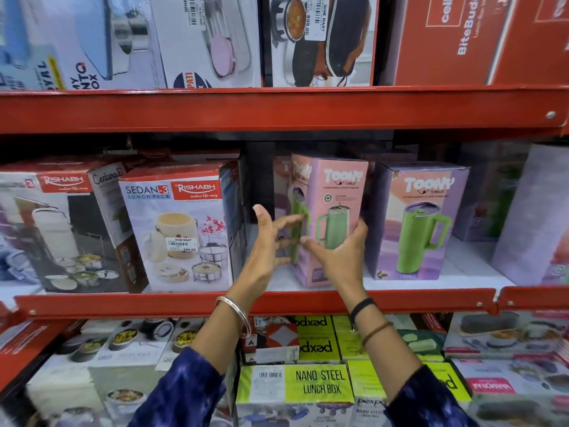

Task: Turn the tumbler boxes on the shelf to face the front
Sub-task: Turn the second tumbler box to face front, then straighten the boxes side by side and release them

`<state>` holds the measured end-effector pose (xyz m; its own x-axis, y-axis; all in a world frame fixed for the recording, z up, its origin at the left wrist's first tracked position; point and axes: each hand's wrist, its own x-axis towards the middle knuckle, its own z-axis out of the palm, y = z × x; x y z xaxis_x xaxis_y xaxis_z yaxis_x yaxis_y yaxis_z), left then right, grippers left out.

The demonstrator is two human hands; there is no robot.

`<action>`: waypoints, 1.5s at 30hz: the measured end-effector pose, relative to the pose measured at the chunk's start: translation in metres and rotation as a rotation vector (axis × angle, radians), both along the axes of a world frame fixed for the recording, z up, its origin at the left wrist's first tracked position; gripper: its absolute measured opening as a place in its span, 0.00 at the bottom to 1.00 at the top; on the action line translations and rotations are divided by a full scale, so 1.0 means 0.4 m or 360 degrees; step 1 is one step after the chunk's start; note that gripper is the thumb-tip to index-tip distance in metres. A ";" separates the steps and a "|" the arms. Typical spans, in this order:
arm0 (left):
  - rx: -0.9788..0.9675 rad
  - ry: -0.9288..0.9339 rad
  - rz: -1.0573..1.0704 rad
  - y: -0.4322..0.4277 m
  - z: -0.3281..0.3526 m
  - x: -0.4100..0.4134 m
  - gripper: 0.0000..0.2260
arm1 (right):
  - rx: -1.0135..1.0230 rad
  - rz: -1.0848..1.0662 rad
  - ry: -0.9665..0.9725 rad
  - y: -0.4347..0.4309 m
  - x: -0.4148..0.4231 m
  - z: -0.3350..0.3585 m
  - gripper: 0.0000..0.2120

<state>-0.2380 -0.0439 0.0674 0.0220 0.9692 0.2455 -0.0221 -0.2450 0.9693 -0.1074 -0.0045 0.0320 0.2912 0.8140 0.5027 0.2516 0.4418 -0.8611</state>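
Note:
On the middle shelf point(431, 298) stands a pink "Toony" tumbler box point(334, 192), turned at an angle so a corner points at me. My right hand point(337, 251) grips its lower front face and right edge. My left hand point(271, 241) is at its left face, fingers spread and touching the side. A second Toony tumbler box point(421, 223), purple and pink with a green tumbler pictured, stands to the right with its front towards me. Another pink box point(281, 180) shows partly behind the held one.
Rishabh lunch-pack boxes point(178, 229) fill the left of the shelf. A large purple box point(532, 217) stands at the far right. The red beam point(277, 109) of the shelf above hangs close over the boxes. Lunch boxes point(320, 383) crowd the shelf below.

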 end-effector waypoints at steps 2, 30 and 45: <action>0.0061 -0.0033 0.0150 0.015 0.007 -0.009 0.37 | -0.0039 0.0073 0.0026 0.017 0.021 -0.006 0.50; 0.0201 -0.0073 0.0353 0.042 -0.094 -0.008 0.43 | -0.0116 0.0561 -0.0212 0.044 0.123 -0.037 0.35; 0.0260 -0.0143 0.0253 -0.036 -0.115 0.003 0.35 | -0.0331 0.0628 0.0623 -0.070 0.107 -0.014 0.39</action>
